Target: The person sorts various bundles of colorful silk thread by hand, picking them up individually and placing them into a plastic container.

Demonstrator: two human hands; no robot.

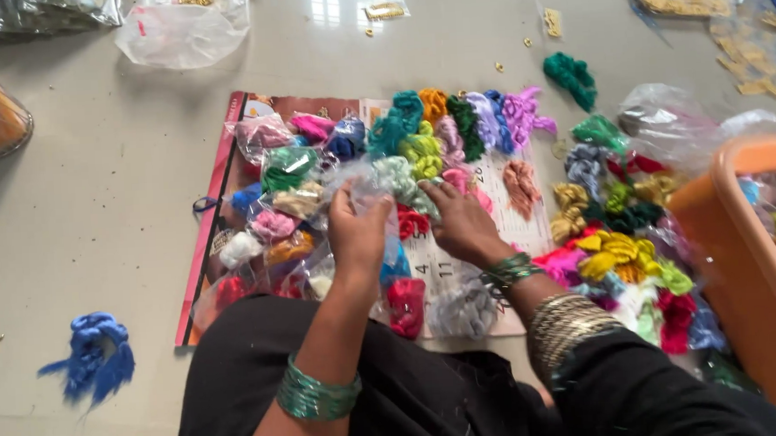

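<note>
Two hands work at the middle of the frame, the left hand (358, 233) and the right hand (464, 225). One calendar sheet (226, 173) lies on the floor under the thread. The small thread bundles on and beside it are too many and too overlapped to count exactly, several dozen at least. One blue bundle (90, 353) lies alone at lower left, one teal bundle (571, 77) alone at upper right. One orange tub (744, 252) stands at the right edge.
</note>
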